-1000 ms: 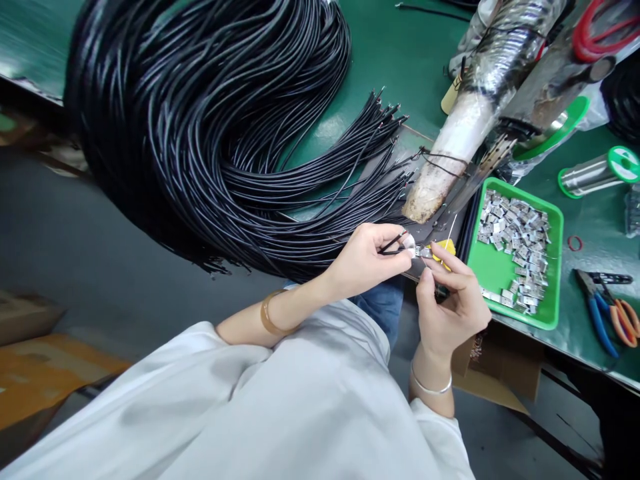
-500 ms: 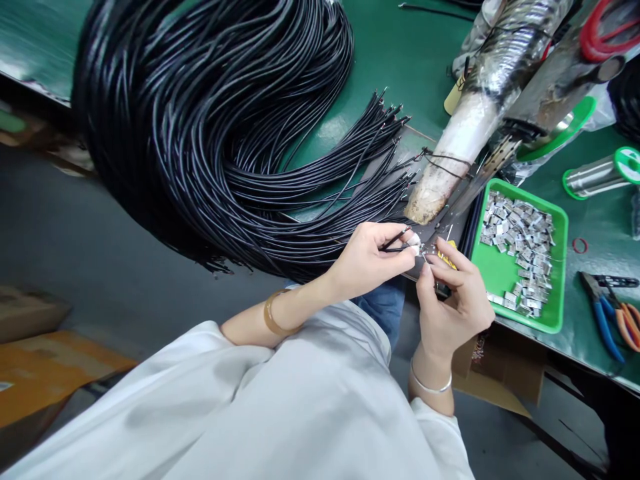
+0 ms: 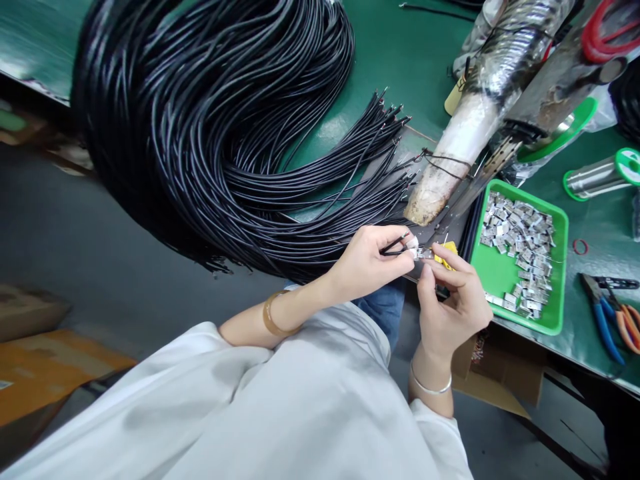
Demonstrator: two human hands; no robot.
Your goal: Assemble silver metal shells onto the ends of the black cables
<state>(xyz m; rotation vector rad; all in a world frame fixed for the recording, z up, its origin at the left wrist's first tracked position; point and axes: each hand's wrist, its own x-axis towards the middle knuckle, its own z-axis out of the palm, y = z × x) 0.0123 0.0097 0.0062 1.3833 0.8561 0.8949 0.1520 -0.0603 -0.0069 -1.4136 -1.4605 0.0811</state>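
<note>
My left hand is closed in a pinch on a black cable, whose end pokes out between the fingers. White covers show at those fingertips. Close by on the right, my right hand has thumb and fingers drawn together at a small silver metal connector, which lies between the two hands. Its finer details are too small to make out. Just behind the right fingertips sits a yellow object, partly hidden. A thin bright wire stands up beside it.
A thick bundle of black cables covers the left of the green table. Above my hands hangs a wrapped duct. To the right are a green tray of metal connectors, a solder spool and pliers.
My right hand has shifted slightly left, and its fingers have moved a little at the connector. More of the yellow object shows. My left hand stays almost in place.
</note>
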